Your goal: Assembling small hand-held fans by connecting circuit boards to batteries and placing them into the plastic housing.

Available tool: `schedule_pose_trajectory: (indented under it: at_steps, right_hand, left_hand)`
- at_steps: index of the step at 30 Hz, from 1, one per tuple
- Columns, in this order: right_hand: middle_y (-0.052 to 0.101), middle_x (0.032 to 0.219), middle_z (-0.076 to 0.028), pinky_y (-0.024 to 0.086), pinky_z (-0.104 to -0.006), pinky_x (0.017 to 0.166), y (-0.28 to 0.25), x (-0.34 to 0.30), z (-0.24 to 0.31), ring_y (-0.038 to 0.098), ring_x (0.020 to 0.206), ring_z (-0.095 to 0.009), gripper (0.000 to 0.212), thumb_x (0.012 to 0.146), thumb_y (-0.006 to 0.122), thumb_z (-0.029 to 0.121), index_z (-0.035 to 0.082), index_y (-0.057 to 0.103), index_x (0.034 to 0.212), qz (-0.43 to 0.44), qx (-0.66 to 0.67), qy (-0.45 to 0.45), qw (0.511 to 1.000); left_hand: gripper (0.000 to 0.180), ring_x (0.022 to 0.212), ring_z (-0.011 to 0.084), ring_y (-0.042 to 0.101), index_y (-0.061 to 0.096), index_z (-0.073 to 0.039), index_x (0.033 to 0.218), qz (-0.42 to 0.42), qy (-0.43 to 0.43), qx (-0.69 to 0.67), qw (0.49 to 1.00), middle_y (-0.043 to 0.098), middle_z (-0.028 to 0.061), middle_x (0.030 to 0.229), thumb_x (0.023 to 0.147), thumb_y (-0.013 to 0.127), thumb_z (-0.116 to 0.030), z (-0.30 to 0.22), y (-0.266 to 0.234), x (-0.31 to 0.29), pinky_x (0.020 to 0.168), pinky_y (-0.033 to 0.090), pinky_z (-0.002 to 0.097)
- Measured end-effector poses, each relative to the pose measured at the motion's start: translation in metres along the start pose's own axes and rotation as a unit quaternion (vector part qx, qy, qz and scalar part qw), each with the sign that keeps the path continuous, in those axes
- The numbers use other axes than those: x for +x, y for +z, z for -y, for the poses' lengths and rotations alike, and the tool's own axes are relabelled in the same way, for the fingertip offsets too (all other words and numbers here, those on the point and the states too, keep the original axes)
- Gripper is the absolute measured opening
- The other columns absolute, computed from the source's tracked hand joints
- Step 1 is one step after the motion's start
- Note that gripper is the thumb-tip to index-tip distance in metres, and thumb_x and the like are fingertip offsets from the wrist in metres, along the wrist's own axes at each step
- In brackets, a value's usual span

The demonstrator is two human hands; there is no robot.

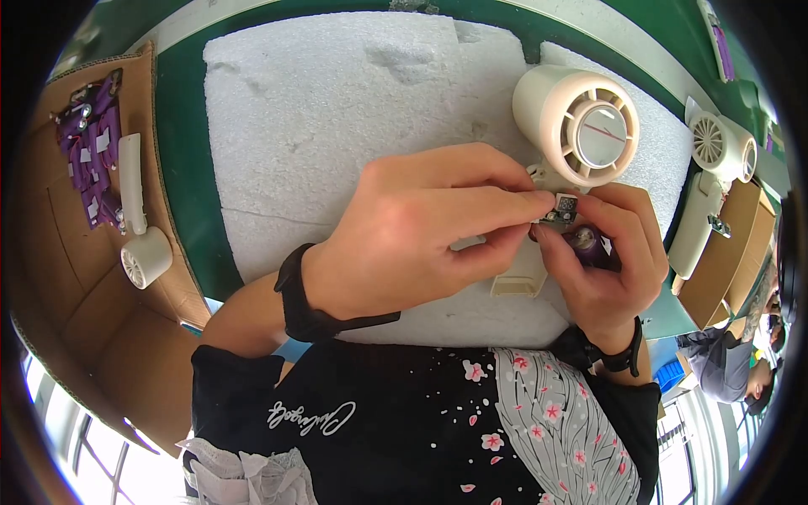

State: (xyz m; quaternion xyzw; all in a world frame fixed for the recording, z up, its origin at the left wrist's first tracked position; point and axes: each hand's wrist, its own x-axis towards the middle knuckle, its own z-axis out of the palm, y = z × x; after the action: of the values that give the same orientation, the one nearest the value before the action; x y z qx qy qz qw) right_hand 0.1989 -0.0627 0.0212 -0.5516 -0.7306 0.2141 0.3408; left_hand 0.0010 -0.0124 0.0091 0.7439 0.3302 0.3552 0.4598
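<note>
Bare hands work above a white foam pad point(303, 126), a black band on each wrist. The left hand point(421, 227) is drawn to a narrow pinch, its fingertips on the left edge of a small circuit board point(566, 210) with a dark display. The right hand point(621, 257) curls around a purple-wrapped cylindrical cell point(587, 244), its thumb and forefinger close to the board; whether they press on it, the view cannot tell. The board sits between the two hands, just below a cream handheld fan's round head point(576, 126), while a cream handle section point(518, 283) shows beneath the fingers.

Good handling here likely means gripping the board by its rim, sparing the display and the solder points, and letting cell and board move together so that no lead is strained. Resting the little fingers on the foam would steady so fine a pinch.

Farther out, a cardboard box point(93, 328) at left bears purple cell packs point(93, 156) and another cream fan point(146, 257). At far right, a third fan point(711, 143) lies near a brown carton point(736, 248), with a co-worker in grey point(722, 366) beyond.
</note>
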Motion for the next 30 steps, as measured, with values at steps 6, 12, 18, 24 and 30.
schedule_pose_trajectory:
  at_steps: [6,12,18,24,30]
  right_hand:
    - [0.064,0.091,-0.013,0.049,-0.0246,0.056,0.0076,-0.0038,-0.0002,0.063,0.070,-0.017,0.044,0.061,0.086,0.001,-0.001,0.065,0.100,-0.042,0.046,0.030,0.998]
    - [0.065,0.090,-0.012,0.049,-0.0245,0.054,0.0039,-0.0013,-0.0036,0.063,0.069,-0.016,0.050,0.060,0.087,0.001,0.001,0.066,0.105,-0.039,0.044,0.003,0.998]
    - [0.063,0.098,-0.016,0.049,-0.0223,0.056,0.0002,-0.0017,-0.0050,0.061,0.070,-0.014,0.050,0.063,0.080,-0.008,-0.004,0.060,0.108,0.007,0.042,-0.014,0.999]
    - [0.063,0.099,-0.016,0.048,-0.0221,0.056,0.0004,-0.0008,-0.0059,0.061,0.070,-0.014,0.049,0.063,0.080,-0.008,-0.004,0.060,0.108,0.004,0.044,-0.022,0.999]
    - [0.063,0.099,-0.016,0.050,-0.0222,0.058,0.0009,-0.0011,-0.0052,0.062,0.071,-0.014,0.048,0.064,0.080,-0.008,-0.004,0.060,0.107,0.005,0.046,-0.016,0.999]
  left_hand:
    - [0.030,0.067,0.0156,0.065,0.074,-0.003,0.096,0.006,0.007,0.018,1.000,0.067,0.0092,0.088,0.068,0.074,0.009,-0.0013,-0.0021,0.0013,0.056,0.052,0.0230]
    - [0.030,0.067,0.0152,0.065,0.074,-0.004,0.095,0.009,0.009,0.021,1.000,0.067,0.0080,0.087,0.067,0.074,0.008,-0.0001,-0.0030,0.0016,0.055,0.051,0.0231]
    - [0.031,0.067,0.0159,0.065,0.075,-0.004,0.095,0.011,0.007,0.016,1.000,0.068,0.0078,0.087,0.066,0.075,0.007,0.0029,-0.0024,0.0013,0.056,0.051,0.0235]
    - [0.031,0.067,0.0162,0.065,0.075,-0.004,0.094,0.013,0.003,0.018,1.000,0.068,0.0080,0.087,0.066,0.075,0.007,0.0012,-0.0030,0.0018,0.056,0.052,0.0236]
    - [0.031,0.067,0.0161,0.065,0.075,-0.004,0.094,0.006,0.007,0.017,1.000,0.068,0.0080,0.086,0.066,0.074,0.008,0.0019,-0.0020,0.0008,0.056,0.052,0.0234]
